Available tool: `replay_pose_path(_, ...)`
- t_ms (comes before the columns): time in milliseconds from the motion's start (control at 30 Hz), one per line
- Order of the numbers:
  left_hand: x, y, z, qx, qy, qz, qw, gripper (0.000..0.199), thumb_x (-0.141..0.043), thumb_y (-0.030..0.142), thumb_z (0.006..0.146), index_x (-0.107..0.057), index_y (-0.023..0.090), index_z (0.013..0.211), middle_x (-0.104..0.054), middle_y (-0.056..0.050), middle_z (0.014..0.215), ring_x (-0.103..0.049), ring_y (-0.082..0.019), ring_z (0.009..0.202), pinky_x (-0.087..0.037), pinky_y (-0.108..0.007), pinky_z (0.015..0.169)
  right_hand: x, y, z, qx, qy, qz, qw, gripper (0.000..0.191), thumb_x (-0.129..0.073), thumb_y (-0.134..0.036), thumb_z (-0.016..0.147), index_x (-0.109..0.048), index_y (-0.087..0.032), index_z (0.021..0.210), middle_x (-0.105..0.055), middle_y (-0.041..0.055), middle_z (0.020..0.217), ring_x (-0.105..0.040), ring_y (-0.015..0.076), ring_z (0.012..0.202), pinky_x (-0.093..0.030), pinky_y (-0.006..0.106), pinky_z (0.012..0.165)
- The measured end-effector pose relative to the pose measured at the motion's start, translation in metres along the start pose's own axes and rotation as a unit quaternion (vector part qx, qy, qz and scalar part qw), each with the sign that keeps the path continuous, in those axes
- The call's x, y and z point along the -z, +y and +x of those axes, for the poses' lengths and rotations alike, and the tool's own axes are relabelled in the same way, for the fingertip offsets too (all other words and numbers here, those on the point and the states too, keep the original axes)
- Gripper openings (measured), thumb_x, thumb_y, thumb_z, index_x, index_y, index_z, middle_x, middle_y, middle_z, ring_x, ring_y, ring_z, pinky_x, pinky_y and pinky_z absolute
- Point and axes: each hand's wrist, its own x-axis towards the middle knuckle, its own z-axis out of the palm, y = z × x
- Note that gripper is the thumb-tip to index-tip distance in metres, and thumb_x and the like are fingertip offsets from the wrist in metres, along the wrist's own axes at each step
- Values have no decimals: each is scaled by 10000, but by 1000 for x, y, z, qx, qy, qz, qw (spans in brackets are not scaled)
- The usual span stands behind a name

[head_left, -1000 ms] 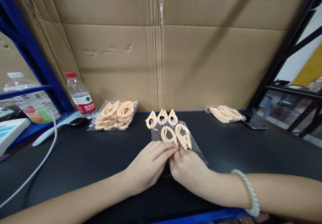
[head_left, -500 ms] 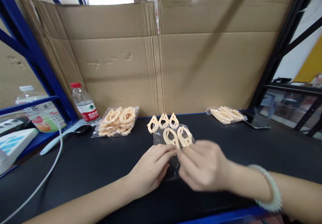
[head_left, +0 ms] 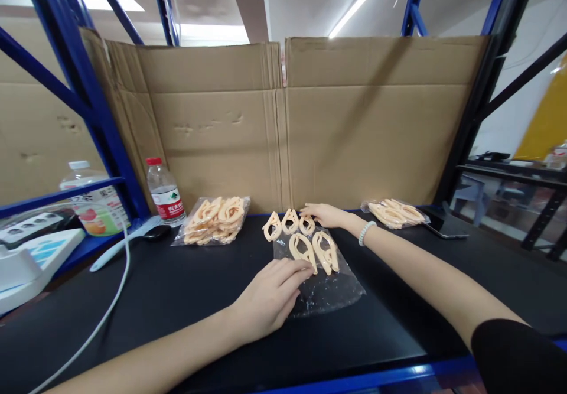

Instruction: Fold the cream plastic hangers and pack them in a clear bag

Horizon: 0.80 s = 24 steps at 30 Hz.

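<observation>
Two beige folded plastic hangers [head_left: 326,252] lie side by side on a clear plastic bag [head_left: 332,293] on the black table. My left hand [head_left: 270,296] rests at the bag's left side, its fingers stretched out over the lower tip of the left hanger. Behind the bag is a row of three smaller-looking beige folded hangers [head_left: 290,221]. My right hand [head_left: 326,214] reaches to the right end of that row, fingers extended over the top of the rightmost hanger; its thumb is hard to make out.
Left of the row lies a clear bag full of beige hangers [head_left: 217,221], near a red-capped water bottle [head_left: 166,196]. Another bagged set [head_left: 394,212] and a phone [head_left: 445,222] are at right. A cardboard wall [head_left: 376,140] closes the back; a white cable [head_left: 119,290] crosses the left.
My right hand has left the front of the bag and moved back to the rightmost hanger of the row. My left hand has stayed near the bag. The camera view has tilted up.
</observation>
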Motion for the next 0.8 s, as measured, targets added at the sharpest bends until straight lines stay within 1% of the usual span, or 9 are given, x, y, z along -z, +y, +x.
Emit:
replay_pose_path(67, 0, 0, -1, 1, -4, -6, 1000, 446, -429, 61, 878, -431, 160, 1313, -576, -151, 1258, -586, -247, 1081, -510, -409, 898, -4, 4, -4, -2, -12, 17, 1000, 355, -494, -30, 863, -644, -125, 1170, -649, 120, 1190, -575, 199, 1124, -422, 307, 985)
replay_pose_path(133, -1, -1, -1, 2, -6, -10, 1000, 448, -431, 59, 878, -428, 160, 1314, -571, -148, 1268, -583, -245, 1084, -509, -408, 904, -2, 10, -15, -18, -17, 33, 999, 326, -491, -43, 873, -660, -114, 1142, -664, 134, 1132, -599, 204, 1065, -445, 319, 951)
replay_pose_path(233, -2, -2, -3, 6, -11, -16, 1000, 445, -432, 60, 884, -423, 159, 1318, -566, -142, 1275, -575, -243, 1093, -503, -410, 919, 8, 17, -42, -56, -15, 60, 997, 302, -487, -61, 878, -683, -110, 1102, -680, 138, 1072, -623, 211, 998, -461, 325, 918)
replay_pose_path(333, -4, -4, -3, 16, -25, -28, 999, 452, -440, 60, 883, -422, 163, 1323, -555, -134, 1286, -565, -241, 1108, -500, -408, 931, 17, 19, -68, -97, -2, 91, 991, 287, -492, -106, 891, -686, -112, 1103, -691, 136, 1080, -639, 223, 977, -474, 337, 905)
replay_pose_path(400, -4, -4, -3, 21, -27, -33, 999, 460, -443, 53, 875, -426, 166, 1321, -553, -131, 1288, -564, -241, 1112, -504, -401, 930, 19, 20, -80, -119, 9, 112, 986, 284, -505, -129, 888, -681, -111, 1111, -695, 132, 1092, -647, 225, 969, -492, 335, 882)
replay_pose_path(467, -4, -4, -2, 22, -24, -35, 999, 458, -440, 51, 875, -430, 168, 1318, -560, -130, 1280, -569, -239, 1107, -506, -396, 929, 17, 23, -85, -137, 21, 131, 982, 292, -509, -128, 879, -673, -108, 1119, -702, 124, 1084, -658, 214, 941, -510, 317, 846)
replay_pose_path(567, -4, -4, -1, 21, -21, -40, 999, 446, -437, 55, 885, -432, 168, 1316, -567, -127, 1269, -574, -233, 1098, -505, -388, 930, 11, 30, -85, -155, 42, 150, 976, 295, -499, -98, 860, -674, -103, 1097, -720, 106, 1033, -673, 192, 891, -517, 285, 809)
replay_pose_path(700, -4, -5, -1, 24, -32, -45, 998, 438, -432, 59, 898, -425, 168, 1323, -558, -119, 1281, -565, -224, 1107, -491, -389, 946, 3, 37, -85, -162, 72, 149, 973, 266, -488, -97, 860, -695, -125, 1025, -728, 79, 1004, -670, 186, 903, -500, 272, 833)
replay_pose_path(800, -6, -6, -1, 29, -40, -49, 998, 440, -430, 65, 906, -413, 175, 1332, -543, -113, 1301, -552, -221, 1118, -485, -387, 950, -3, 41, -86, -172, 94, 128, 972, 272, -481, -99, 863, -707, -153, 1004, -726, 70, 1027, -666, 199, 929, -490, 298, 867)
